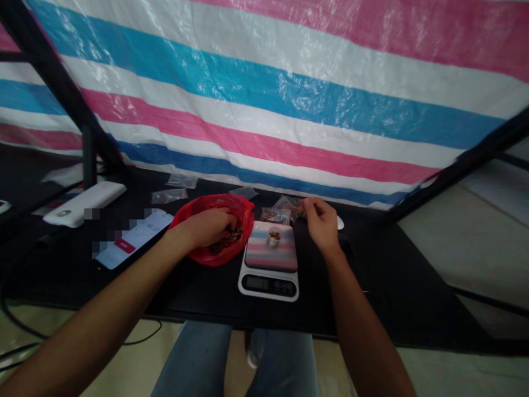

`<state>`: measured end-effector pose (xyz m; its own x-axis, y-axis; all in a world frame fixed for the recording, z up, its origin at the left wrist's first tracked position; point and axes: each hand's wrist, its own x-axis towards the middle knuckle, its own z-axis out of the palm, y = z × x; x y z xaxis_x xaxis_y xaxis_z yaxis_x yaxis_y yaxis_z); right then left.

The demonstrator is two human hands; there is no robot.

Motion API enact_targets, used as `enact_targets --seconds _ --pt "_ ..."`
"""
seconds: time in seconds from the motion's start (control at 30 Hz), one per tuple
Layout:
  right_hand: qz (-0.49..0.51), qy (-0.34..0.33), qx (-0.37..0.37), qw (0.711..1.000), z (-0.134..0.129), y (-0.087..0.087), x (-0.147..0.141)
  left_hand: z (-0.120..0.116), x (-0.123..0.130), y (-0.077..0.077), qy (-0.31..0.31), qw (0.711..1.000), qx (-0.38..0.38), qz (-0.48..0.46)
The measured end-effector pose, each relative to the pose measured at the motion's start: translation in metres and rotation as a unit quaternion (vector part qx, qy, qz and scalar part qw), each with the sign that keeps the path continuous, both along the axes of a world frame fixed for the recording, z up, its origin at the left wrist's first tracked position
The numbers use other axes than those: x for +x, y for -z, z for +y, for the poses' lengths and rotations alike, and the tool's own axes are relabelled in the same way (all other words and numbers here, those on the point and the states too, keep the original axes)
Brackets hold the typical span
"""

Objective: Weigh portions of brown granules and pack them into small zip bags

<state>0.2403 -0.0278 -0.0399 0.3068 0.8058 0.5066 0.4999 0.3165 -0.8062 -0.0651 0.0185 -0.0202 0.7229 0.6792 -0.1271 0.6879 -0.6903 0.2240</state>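
Observation:
My left hand (212,227) reaches into a red plastic bag (198,259), fingers curled down among small dried brown pieces (229,241). Its fingertips are partly hidden, and I cannot make out what they grip. My right hand (322,221) is closed in a pinch at the right end of a small clear plastic bag (295,208) of brown bits. Another small filled bag (275,215) lies just left of it. Between my hands stands a white digital kitchen scale (268,293), with a tiny white cup (274,238) of brown pieces on its platform.
A lit phone (138,237) and a white power bank-like device (86,203) lie on the left. Flat clear bags (169,196) are behind the red bag. A white rounded object (340,223) shows behind my right hand. A striped sheet (264,110) hangs behind the black table (198,300).

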Motion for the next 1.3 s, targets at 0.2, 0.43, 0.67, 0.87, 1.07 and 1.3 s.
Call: enact_targets --seconds 0.2,0.43,0.67,0.87,1.07,1.3 --pt "0.082 0.038 0.014 0.996 0.004 0.001 0.007 0.008 -0.008 -0.009 -0.013 1.0 -0.019 0.001" --pt "0.118 0.043 0.029 0.992 0.006 0.003 0.014 0.0 -0.017 -0.035 0.005 1.0 0.006 -0.024" --pt "0.199 0.07 0.059 0.976 0.007 -0.006 0.014 -0.004 -0.001 -0.044 0.058 0.993 -0.003 -0.104" --pt "0.253 0.069 0.071 0.962 0.009 -0.008 0.015 -0.01 0.032 -0.051 0.117 0.971 0.039 -0.205" --pt "0.227 0.058 0.056 0.971 0.006 -0.008 0.011 -0.017 0.076 -0.041 0.179 0.95 0.012 -0.257" --pt "0.166 0.036 0.043 0.985 0.004 -0.008 0.008 -0.021 0.087 -0.03 0.177 0.956 0.011 -0.232"
